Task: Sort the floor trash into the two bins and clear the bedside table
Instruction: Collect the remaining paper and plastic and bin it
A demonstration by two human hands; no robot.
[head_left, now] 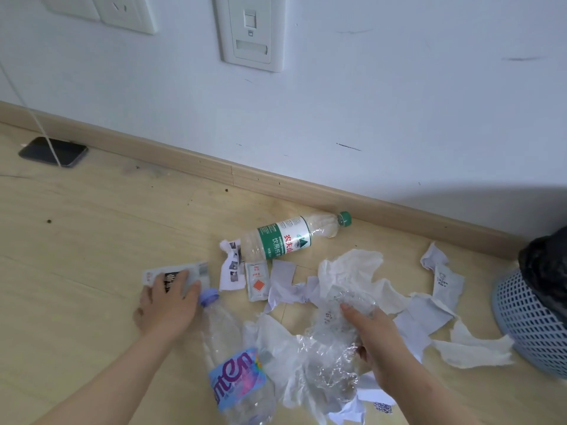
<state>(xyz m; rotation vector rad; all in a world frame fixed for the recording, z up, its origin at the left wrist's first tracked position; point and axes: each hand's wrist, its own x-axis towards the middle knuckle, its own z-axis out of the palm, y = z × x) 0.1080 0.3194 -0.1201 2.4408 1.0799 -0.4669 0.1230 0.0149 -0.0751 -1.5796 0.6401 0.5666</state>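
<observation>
Pressing a flat packet (pixel 176 276), left fingers (pixel 171 286) spread; right fingers (pixel 352 311) clutch crinkled clear plastic (pixel 331 348).

Setting: domestic room, floor level beside a wall. Evidence: pale wood-look floor (pixel 92 228) with matching skirting board (pixel 190 161); white painted wall (pixel 368 102), scuffed; power sockets (pixel 122 10) and a data wall plate (pixel 250 32) set low; a dark phone (pixel 53 151) lying on the floor with a white cable (pixel 30 111) running up from it; a blue mesh wastebasket (pixel 527 317) lined with a black bag (pixel 546 262); household litter, including a green-capped water bottle (pixel 285 237).
</observation>
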